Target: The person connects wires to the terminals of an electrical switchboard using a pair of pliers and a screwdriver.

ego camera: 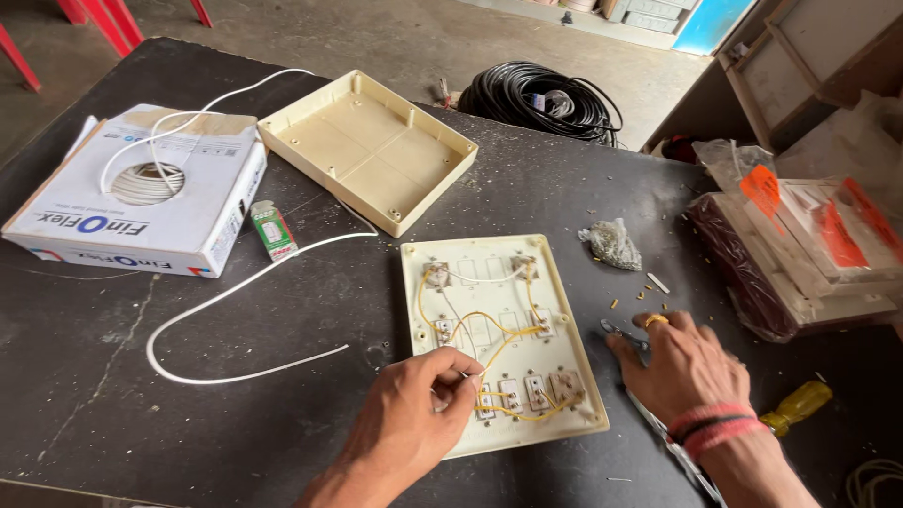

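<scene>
Switch plate (pixel 503 343) on dark table (pixel 94 376); left hand (pixel 414 414) grip pinching wire; right hand (pixel 682 367) flat.

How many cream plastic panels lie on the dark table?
2. The cream back box lies open side up near the table's far edge. The switch plate with yellow wiring lies nearer, touched by the left hand. None seems hidden.

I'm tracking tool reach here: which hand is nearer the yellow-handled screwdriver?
Right. The right hand lies flat on the table just left of the yellow-handled screwdriver, near its wrist. The left hand is farther left, on the switch panel.
</scene>
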